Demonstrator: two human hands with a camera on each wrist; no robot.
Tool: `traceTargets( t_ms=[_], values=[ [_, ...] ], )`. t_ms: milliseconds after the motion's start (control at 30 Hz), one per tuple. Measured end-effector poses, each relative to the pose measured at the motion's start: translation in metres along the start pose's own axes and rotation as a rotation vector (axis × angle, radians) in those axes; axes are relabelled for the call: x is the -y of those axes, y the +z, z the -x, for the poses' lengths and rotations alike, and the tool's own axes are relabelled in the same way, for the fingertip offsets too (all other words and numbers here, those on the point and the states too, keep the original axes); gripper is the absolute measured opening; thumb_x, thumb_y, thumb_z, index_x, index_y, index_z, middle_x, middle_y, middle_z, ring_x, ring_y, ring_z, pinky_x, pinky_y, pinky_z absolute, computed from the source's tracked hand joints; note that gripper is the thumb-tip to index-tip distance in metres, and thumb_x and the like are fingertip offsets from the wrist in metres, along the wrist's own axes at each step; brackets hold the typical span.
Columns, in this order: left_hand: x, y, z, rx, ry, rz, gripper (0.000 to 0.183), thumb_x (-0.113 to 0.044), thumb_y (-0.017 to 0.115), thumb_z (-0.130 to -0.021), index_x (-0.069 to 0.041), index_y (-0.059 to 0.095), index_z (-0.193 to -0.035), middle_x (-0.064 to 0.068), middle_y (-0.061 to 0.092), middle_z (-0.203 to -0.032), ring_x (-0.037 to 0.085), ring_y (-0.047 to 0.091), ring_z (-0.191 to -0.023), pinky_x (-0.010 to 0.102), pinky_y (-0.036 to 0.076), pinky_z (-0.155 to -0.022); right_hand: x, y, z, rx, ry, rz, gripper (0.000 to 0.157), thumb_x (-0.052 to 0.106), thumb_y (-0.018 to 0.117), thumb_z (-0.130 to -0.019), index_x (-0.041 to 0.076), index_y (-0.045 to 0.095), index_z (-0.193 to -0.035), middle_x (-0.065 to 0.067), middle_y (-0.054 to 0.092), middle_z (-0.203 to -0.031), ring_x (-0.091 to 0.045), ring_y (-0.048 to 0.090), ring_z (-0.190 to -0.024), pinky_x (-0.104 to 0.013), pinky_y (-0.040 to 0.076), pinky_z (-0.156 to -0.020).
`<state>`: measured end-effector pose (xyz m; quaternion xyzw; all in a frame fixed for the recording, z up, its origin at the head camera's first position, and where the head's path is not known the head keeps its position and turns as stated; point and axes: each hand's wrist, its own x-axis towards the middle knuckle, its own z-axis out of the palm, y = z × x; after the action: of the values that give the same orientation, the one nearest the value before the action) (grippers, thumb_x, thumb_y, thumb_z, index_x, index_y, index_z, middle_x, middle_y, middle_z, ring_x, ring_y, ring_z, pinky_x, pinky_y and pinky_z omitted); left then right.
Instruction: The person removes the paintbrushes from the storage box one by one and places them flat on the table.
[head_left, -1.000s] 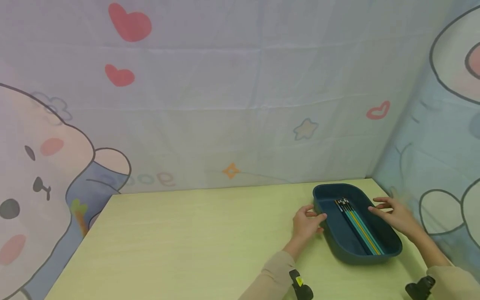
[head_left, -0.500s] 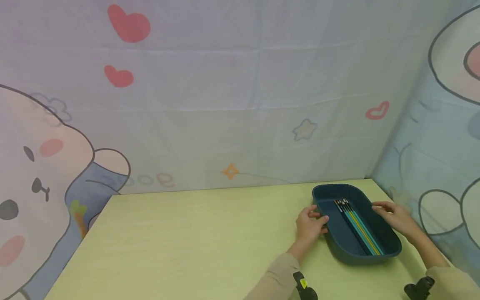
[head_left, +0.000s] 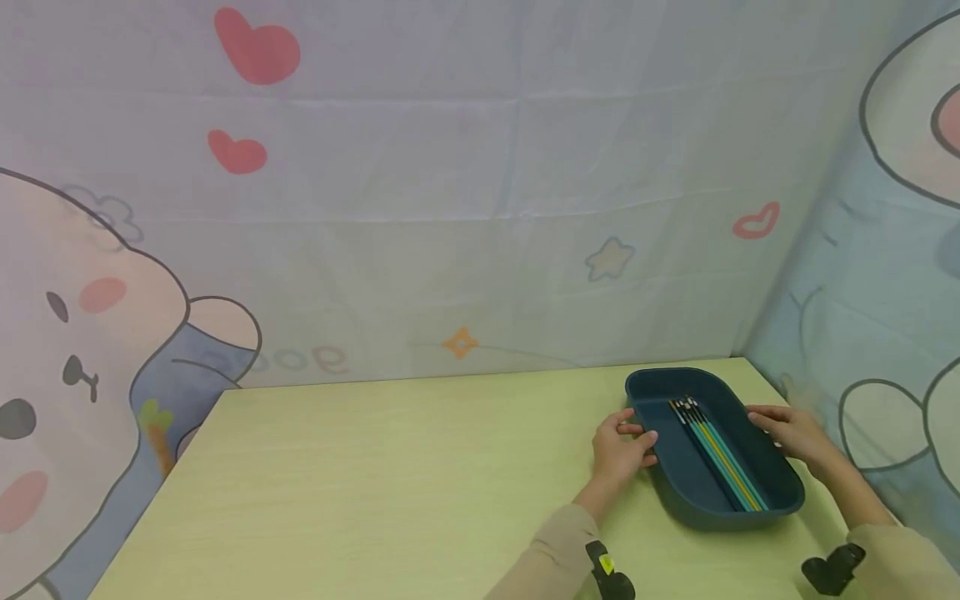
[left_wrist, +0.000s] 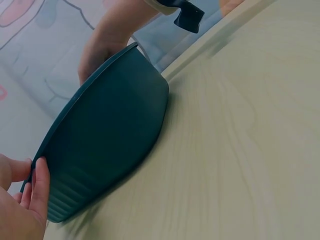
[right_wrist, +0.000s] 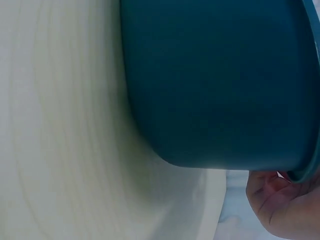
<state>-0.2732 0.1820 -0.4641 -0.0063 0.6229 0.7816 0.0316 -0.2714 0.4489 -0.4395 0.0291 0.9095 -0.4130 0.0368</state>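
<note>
A dark teal plastic bin [head_left: 716,522], shallow with rounded corners, sits at the right of the table in the head view. In it lie several slim pencil-like sticks [head_left: 722,460] in turquoise, yellow and dark tones, side by side, with dark and pale ends pointing away. My left hand [head_left: 619,454] pinches the left rim, thumb on top and fingers against the outer wall. Across from it, my right hand [head_left: 797,435] grips the right rim; in the right wrist view its fingers [right_wrist: 270,187] curl beneath the lip. Part of that hand is hidden behind the rim in the left wrist view.
The pale wood-grain table [head_left: 360,483] stretches left of the bin. Behind it hangs a printed cloth [head_left: 420,183] with hearts and cartoon animals, and another cloth [head_left: 870,317] closes the right side, close to the right forearm. Small black devices sit at both wrists.
The right hand has come down from above the right rim and taken hold of it. The left hand has shifted slightly right onto the left rim. The bin stays almost in place.
</note>
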Motion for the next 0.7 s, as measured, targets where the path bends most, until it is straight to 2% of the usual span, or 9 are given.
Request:
traceTargets(
  t_ms=[233, 367, 433, 500, 600, 700],
  values=[
    [-0.0007, 0.0006, -0.0006, 0.0, -0.018, 0.007, 0.048, 0.011, 0.071, -0.078, -0.002, 0.061, -0.122, 0.005, 0.058, -0.086, 0.017, 0.065, -0.058, 0.029, 0.059, -0.052, 0.0015, -0.0028, -0.0001, 0.024, 0.094, -0.082, 0.064, 0.035, 0.043, -0.101, -0.015, 0.035, -0.139, -0.022, 0.062, -0.12, 0.004, 0.056, -0.083, -0.031, 0.057, -0.076],
    [-0.0001, 0.0007, -0.002, -0.002, -0.021, 0.002, 0.048, 0.011, 0.071, -0.077, -0.002, 0.061, -0.123, 0.004, 0.058, -0.086, 0.016, 0.065, -0.058, 0.029, 0.059, -0.052, 0.0024, -0.0024, 0.0, 0.021, 0.111, -0.097, 0.064, 0.037, 0.044, -0.1, -0.013, 0.037, -0.139, -0.026, 0.059, -0.124, 0.002, 0.057, -0.086, -0.031, 0.057, -0.077],
    [-0.0002, 0.0012, -0.0025, -0.006, -0.019, -0.001, 0.048, 0.011, 0.071, -0.077, -0.002, 0.061, -0.122, 0.003, 0.058, -0.085, 0.016, 0.064, -0.057, 0.029, 0.059, -0.051, 0.0033, -0.0021, 0.0001, 0.02, 0.112, -0.092, 0.064, 0.037, 0.043, -0.1, -0.013, 0.037, -0.139, -0.032, 0.054, -0.129, -0.008, 0.062, -0.092, -0.034, 0.057, -0.078],
    [-0.0008, 0.0016, -0.0029, -0.011, -0.017, -0.003, 0.047, 0.011, 0.071, -0.077, -0.003, 0.062, -0.121, 0.003, 0.058, -0.084, 0.016, 0.064, -0.056, 0.029, 0.059, -0.051, 0.0045, -0.002, 0.0005, 0.024, 0.113, -0.087, 0.063, 0.037, 0.042, -0.101, -0.012, 0.037, -0.139, -0.037, 0.045, -0.136, -0.027, 0.064, -0.102, -0.038, 0.056, -0.082],
    [-0.0016, 0.0, -0.0036, -0.016, -0.014, -0.005, 0.047, 0.011, 0.071, -0.076, -0.002, 0.062, -0.12, 0.003, 0.058, -0.084, 0.015, 0.063, -0.054, 0.029, 0.059, -0.05, 0.0067, -0.0002, 0.0002, 0.031, 0.117, -0.081, 0.063, 0.038, 0.04, -0.101, -0.012, 0.035, -0.14, -0.039, 0.033, -0.143, -0.05, 0.048, -0.122, -0.046, 0.054, -0.088],
    [-0.0025, -0.0022, -0.0042, -0.018, -0.016, -0.005, 0.046, 0.012, 0.071, -0.076, -0.002, 0.063, -0.12, 0.004, 0.058, -0.083, 0.015, 0.061, -0.052, 0.028, 0.058, -0.049, 0.0082, 0.0013, -0.0005, 0.035, 0.118, -0.08, 0.064, 0.038, 0.039, -0.101, -0.012, 0.034, -0.14, -0.039, 0.029, -0.144, -0.054, 0.036, -0.129, -0.051, 0.052, -0.091]
  ],
)
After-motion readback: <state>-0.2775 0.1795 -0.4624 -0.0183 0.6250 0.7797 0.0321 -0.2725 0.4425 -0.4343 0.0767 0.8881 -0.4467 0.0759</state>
